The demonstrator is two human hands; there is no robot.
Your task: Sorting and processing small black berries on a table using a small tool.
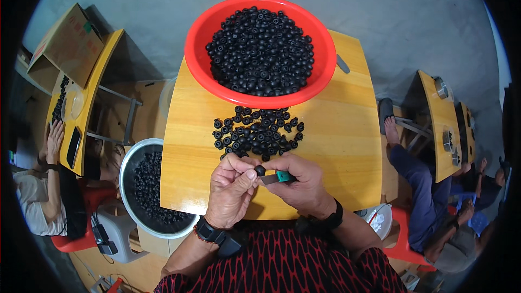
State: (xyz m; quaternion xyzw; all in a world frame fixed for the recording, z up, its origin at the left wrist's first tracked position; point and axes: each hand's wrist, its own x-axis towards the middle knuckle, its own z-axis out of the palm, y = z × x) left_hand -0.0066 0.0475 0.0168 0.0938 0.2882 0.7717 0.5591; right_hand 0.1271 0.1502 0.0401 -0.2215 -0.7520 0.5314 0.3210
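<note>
While the left hand [230,189] pinches a round black part [260,170] over the near side of the table [347,135], the right hand [305,183] grips a green-handled blade [282,176] just right of it, pointing left; whether blade and part touch, I cannot tell.

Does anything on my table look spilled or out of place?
Nothing looks spilled or damaged. The loose black parts sit together in front of the red basin. Only the flat grey piece by the basin's right rim seems stray, lying apart from them.
</note>
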